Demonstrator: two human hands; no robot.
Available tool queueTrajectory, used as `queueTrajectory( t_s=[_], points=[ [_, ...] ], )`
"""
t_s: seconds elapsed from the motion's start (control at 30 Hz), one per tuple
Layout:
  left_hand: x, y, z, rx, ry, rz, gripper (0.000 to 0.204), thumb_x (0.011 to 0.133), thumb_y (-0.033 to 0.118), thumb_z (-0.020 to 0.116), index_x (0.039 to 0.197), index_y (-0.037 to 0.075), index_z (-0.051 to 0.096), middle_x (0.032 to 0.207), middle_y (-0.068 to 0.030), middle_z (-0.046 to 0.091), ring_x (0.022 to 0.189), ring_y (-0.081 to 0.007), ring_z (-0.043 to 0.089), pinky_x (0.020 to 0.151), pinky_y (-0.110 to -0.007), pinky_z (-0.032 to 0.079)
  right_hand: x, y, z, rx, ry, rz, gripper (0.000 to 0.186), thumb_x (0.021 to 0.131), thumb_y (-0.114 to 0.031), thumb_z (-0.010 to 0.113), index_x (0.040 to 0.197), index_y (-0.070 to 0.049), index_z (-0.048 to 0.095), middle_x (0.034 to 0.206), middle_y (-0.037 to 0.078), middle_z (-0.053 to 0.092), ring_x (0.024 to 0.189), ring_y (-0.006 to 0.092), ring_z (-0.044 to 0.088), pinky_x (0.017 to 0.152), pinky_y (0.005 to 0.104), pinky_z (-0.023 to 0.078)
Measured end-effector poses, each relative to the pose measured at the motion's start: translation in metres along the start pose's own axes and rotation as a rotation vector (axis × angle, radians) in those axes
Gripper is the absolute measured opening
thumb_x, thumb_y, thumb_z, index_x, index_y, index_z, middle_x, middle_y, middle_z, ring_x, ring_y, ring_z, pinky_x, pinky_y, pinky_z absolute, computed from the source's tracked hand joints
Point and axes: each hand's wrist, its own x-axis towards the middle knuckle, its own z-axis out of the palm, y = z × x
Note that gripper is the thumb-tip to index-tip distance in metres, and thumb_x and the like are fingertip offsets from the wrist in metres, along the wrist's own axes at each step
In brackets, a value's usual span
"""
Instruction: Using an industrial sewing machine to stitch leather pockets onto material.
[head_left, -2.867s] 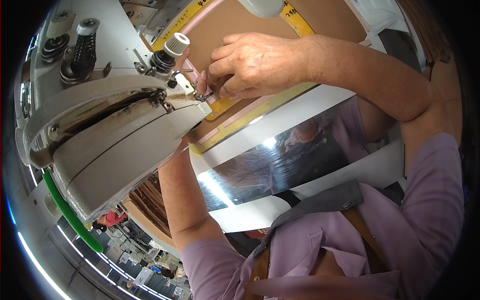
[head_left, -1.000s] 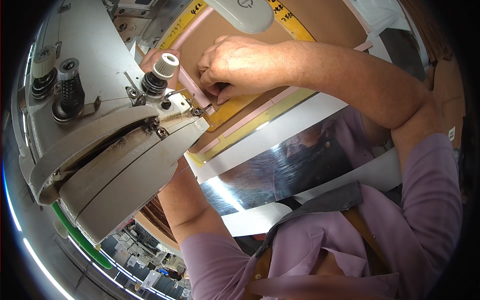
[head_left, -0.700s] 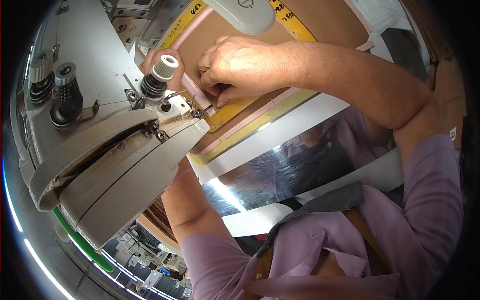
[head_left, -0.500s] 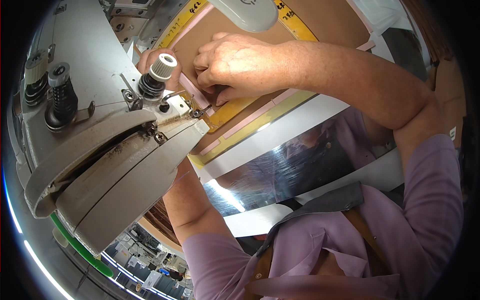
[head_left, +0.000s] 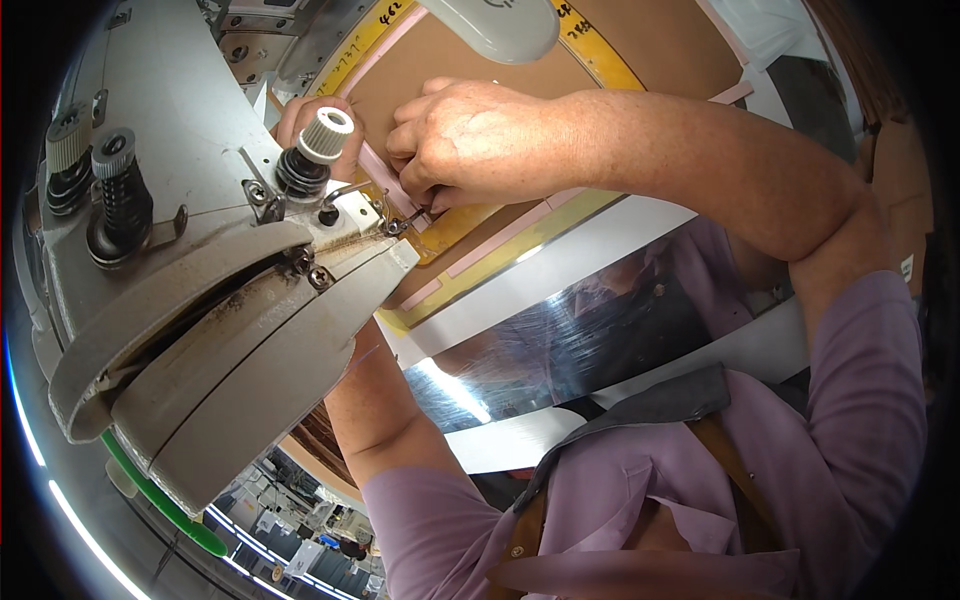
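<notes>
A yellow-edged template (head_left: 465, 228) frames a brown sheet (head_left: 520, 90) under a sewing machine's needle area (head_left: 398, 226). Pink strips (head_left: 375, 165) run along the template's inner edge. My right hand (head_left: 465, 140) bends over the sheet just beyond the needle. Its fingers are closed and point down by the presser foot; whatever they pinch is hidden. Partly behind a white tension knob (head_left: 326, 136) is my left hand (head_left: 300, 115), its fingers curled at the template's left side. What that hand grips cannot be made out.
The machine's pale head (head_left: 180, 330) fills the left side, with more tension knobs (head_left: 117, 155) on it. A grey-white rounded fixture (head_left: 500, 25) hangs over the far edge. Nearer me lies a shiny metal plate (head_left: 560, 345) beside a white strip (head_left: 600, 245).
My right hand has shifted slightly nearer, and its thumb and fingertips have drawn in beside the presser foot. The left hand and the template look almost still.
</notes>
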Motion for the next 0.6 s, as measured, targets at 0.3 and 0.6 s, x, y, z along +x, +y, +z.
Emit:
queueTrajectory(
  t_s=[0.3, 0.6],
  points=[
    [-0.007, 0.006, -0.002, -0.112, 0.070, 0.024, 0.022, 0.092, 0.007, 0.076, 0.112, 0.000, 0.072, 0.110, -0.0134, 0.070, 0.095, -0.0199, 0.066, 0.085, -0.032, 0.053, -0.005, 0.003, -0.001, 0.111, 0.008, -0.042, 0.010, 0.080, -0.019, 0.078, 0.089, -0.017, 0.083, 0.092, -0.002, 0.069, 0.098, 0.0169, 0.064, 0.091, 0.0364, 0.048],
    [-0.024, -0.022, 0.002, 0.162, -0.044, 0.316, 0.034, 0.094, 0.014, 0.069, 0.124, -0.001, 0.069, 0.133, -0.0227, 0.065, 0.123, -0.0399, 0.064, 0.105, -0.047, 0.050, -0.014, 0.003, -0.011, 0.025, -0.105, -0.109, 0.019, 0.091, -0.028, 0.070, 0.101, -0.020, 0.084, 0.112, -0.001, 0.070, 0.113, 0.0148, 0.060, 0.101, 0.0368, 0.044]
  ],
)
